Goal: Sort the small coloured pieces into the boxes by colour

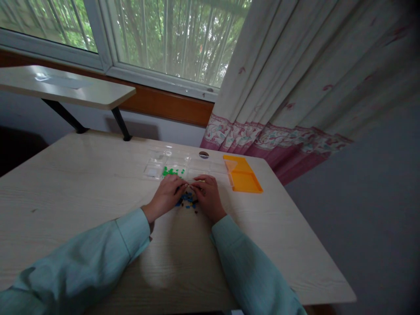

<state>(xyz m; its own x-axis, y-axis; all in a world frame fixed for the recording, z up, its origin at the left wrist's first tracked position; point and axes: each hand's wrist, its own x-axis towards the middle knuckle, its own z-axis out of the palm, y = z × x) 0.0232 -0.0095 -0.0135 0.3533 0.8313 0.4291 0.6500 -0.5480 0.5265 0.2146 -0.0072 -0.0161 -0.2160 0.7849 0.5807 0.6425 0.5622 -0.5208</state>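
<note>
Blue pieces (187, 197) just below fingers (205, 178); green ones (170, 171) beyond

One counter (108, 188) is carrying one orange tray (245, 180). To the left of the orange tray, two hands are showing: one left hand (169, 190) and one right hand (209, 197). Left of it too, several clear compartments (177, 159) are standing, and green pieces (169, 172) and blue and dark pieces (188, 197) are lying, too small for an exact count. One round dark disc (204, 155) is lying left of it. Farther left and behind it, two black legs (121, 124) are supporting one shelf (92, 96). One curtain (278, 87) is hanging behind it.
</note>
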